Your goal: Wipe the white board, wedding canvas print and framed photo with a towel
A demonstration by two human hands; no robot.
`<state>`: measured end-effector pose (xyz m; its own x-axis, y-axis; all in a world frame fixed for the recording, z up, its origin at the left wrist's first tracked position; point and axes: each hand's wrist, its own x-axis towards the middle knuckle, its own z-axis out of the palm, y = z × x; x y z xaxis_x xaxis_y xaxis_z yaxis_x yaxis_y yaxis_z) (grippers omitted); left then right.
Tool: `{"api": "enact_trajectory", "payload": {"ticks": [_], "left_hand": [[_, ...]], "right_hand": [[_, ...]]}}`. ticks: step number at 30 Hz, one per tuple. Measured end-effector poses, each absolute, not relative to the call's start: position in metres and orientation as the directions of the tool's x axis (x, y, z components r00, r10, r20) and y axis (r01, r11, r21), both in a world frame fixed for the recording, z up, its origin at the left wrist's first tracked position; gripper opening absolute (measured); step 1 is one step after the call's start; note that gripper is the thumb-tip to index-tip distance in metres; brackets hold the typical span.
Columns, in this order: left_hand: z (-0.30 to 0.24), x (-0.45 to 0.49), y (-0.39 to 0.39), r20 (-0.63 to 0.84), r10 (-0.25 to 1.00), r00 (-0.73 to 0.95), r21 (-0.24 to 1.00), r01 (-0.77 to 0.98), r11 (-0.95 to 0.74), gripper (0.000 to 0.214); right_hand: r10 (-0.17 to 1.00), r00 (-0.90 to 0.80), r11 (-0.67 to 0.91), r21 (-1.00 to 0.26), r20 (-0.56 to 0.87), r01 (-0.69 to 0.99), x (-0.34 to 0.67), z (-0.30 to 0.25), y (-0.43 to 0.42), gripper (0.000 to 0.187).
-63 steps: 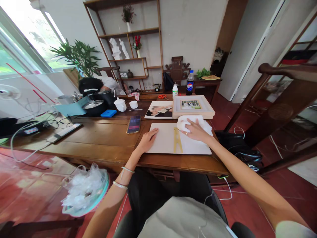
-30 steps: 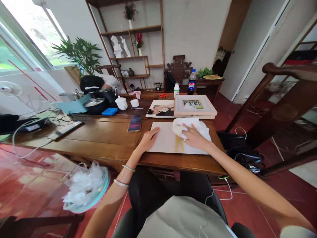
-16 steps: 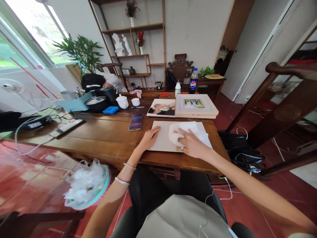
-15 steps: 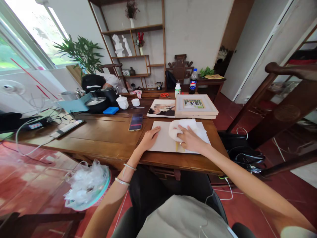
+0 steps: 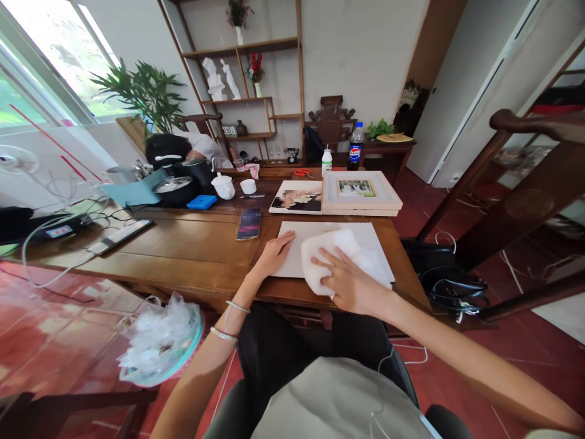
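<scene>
A flat, pale grey-white board (image 5: 290, 263) lies on the wooden table in front of me. On its left edge rests my left hand (image 5: 276, 251), fingers stretched out and holding nothing. My right hand (image 5: 354, 281) presses a white cloth (image 5: 314, 247) against the board, its fingers spread over the top. The cloth is bunched near the board's front edge and hangs slightly past it. Beyond the board are a photo print (image 5: 297, 198) and a pale framed picture (image 5: 388, 194) lying flat.
A phone (image 5: 248, 224) lies left of the board. Scissors (image 5: 302, 172), a white bottle (image 5: 326, 163) and a cola bottle (image 5: 355, 149) are behind the pictures. A white teapot (image 5: 223, 186) and a blue box (image 5: 202, 202) sit farther left. A basket with plastic bags (image 5: 159, 341) stands on the floor.
My right hand and the white cloth have moved toward me across the board, to its front edge. My left hand stays at the left edge.
</scene>
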<state>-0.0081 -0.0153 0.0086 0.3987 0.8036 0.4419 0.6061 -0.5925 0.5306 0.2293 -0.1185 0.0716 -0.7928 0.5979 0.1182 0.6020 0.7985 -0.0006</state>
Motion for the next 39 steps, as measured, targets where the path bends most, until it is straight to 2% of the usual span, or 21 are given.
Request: {"api": "enact_trajectory", "payload": {"ticks": [4,11,15,22,26,29,35,39], "left_hand": [[0.008,-0.008,-0.015,0.442,0.804,0.398,0.532,0.605,-0.592,0.038],[0.007,-0.01,-0.013,0.438,0.8,0.409,0.528,0.604,-0.597,0.039],[0.01,-0.009,-0.014,0.436,0.797,0.418,0.539,0.588,-0.604,0.038],[0.011,-0.009,-0.014,0.434,0.779,0.452,0.551,0.551,-0.627,0.04],[0.01,-0.01,-0.015,0.423,0.791,0.441,0.542,0.577,-0.611,0.041],[0.009,-0.011,-0.015,0.425,0.795,0.433,0.538,0.585,-0.607,0.041],[0.005,-0.01,-0.011,0.441,0.789,0.428,0.518,0.597,-0.613,0.04],[0.003,-0.011,-0.009,0.447,0.79,0.419,0.501,0.615,-0.609,0.039]], "right_hand": [[0.57,-0.816,0.822,-0.038,0.098,0.569,0.225,0.076,-0.117,0.029],[0.718,-0.681,0.681,0.059,0.143,0.73,0.194,0.07,-0.036,0.038],[0.765,-0.621,0.617,0.082,0.168,0.783,0.176,0.066,-0.015,0.045],[0.676,-0.716,0.7,0.15,0.177,0.698,0.175,0.061,-0.071,0.039],[0.58,-0.8,0.788,0.143,0.152,0.599,0.179,0.064,-0.114,0.037],[0.564,-0.813,0.805,0.12,0.149,0.581,0.182,0.066,-0.121,0.036],[0.696,-0.699,0.696,0.087,0.165,0.713,0.186,0.07,-0.06,0.038],[0.76,-0.63,0.619,0.114,0.163,0.777,0.186,0.069,-0.029,0.04]]}}
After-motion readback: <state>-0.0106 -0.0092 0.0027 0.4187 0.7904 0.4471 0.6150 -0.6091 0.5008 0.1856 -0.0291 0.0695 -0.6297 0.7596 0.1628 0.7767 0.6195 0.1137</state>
